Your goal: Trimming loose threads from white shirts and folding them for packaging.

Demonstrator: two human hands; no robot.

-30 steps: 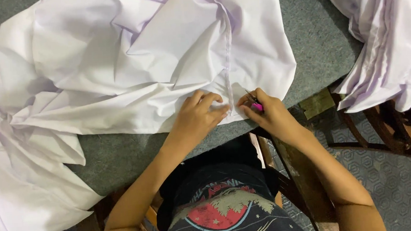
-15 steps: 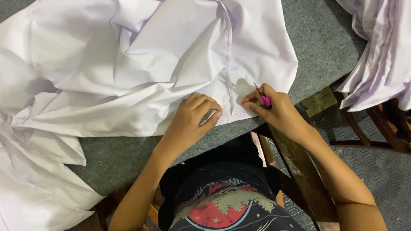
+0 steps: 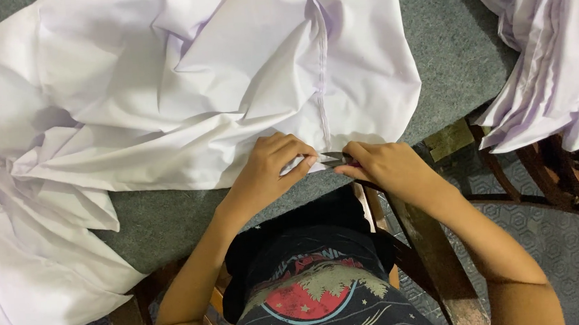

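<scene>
A large white garment (image 3: 184, 88) lies spread and creased on a grey felt-covered table (image 3: 442, 33). My left hand (image 3: 270, 170) pinches the garment's near hem beside a stitched seam. My right hand (image 3: 387, 170) holds small metal thread snips (image 3: 336, 158) with a pink part, their blades pointing left at the hem, close to my left fingertips.
More white cloth (image 3: 28, 265) hangs off the table's left side. A second pile of white garments (image 3: 551, 53) lies at the right over a wooden chair (image 3: 551, 173). A wooden frame (image 3: 429, 254) stands under my right arm, on a patterned floor.
My right hand has moved down from the seam to the hem edge, with the snips' blades now showing. My left hand has shifted to pinch the hem.
</scene>
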